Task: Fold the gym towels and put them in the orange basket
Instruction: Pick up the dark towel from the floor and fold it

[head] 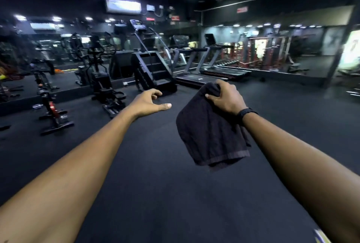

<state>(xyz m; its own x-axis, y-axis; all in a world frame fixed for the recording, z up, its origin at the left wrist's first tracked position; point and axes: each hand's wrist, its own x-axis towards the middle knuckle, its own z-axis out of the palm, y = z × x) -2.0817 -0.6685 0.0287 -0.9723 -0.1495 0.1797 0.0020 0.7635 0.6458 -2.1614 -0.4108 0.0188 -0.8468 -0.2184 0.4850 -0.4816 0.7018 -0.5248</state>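
Note:
A dark gym towel (210, 131) hangs folded over itself in the air at centre right, its hem at the bottom. My right hand (226, 98) grips its top edge, fingers closed over the bunched cloth; a black band sits on that wrist. My left hand (150, 102) is stretched forward to the left of the towel, a short gap away, fingers curled apart and holding nothing. No orange basket is in view.
Dark rubber floor (155, 174) stretches below both arms. A stair climber (152, 67) and treadmills (210, 69) stand ahead. Exercise bikes (52, 110) and ellipticals (101, 79) line the left beside a mirror wall. Weight racks (268, 52) stand far right.

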